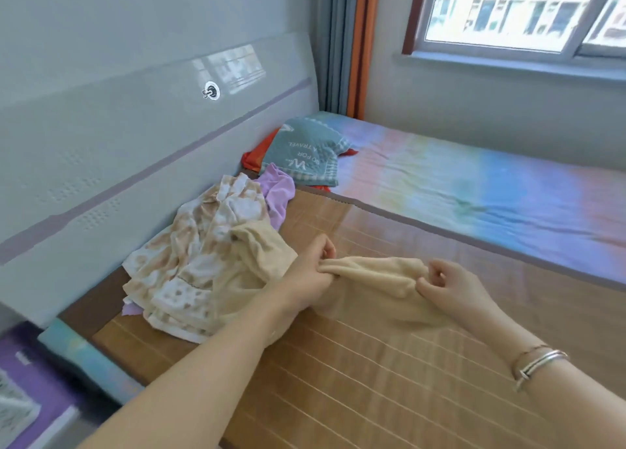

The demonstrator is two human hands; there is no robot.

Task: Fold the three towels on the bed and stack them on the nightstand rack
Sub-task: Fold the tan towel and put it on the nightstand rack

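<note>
The bed (pixel 474 184) fills most of the view, its far half covered by a pastel rainbow sheet (pixel 457 181) that runs to the wall under the window (pixel 515 12), and its near half by a woven bamboo mat (pixel 355 364) whose dark-bound far edge cuts diagonally from the pillow area toward the right border. The grey padded headboard (pixel 118 150) closes the left side, and the mat's left edge lies just beside its base. Most of the mat is bare, wide open in front of and to the right of the hands, while the sheet beyond is bare too apart from a teal pillow (pixel 305 150) in the far corner by the curtain (pixel 342 42). Against the headboard lies a crumpled heap: a brown-and-white patterned towel (pixel 203 255) on top, with a purple towel (pixel 277 191) poking out behind it and again at the heap's near edge. A cream towel (pixel 376 272) trails from that heap across the mat, bunched into a rope-like band between the hands. The left hand (pixel 311 272) is closed on the band's left end, and the right hand (pixel 454 286) pinches the right end with curled fingers; the hands are held apart with the cloth stretched between them. Thin metal bangles (pixel 538 362) circle the right wrist.
</note>
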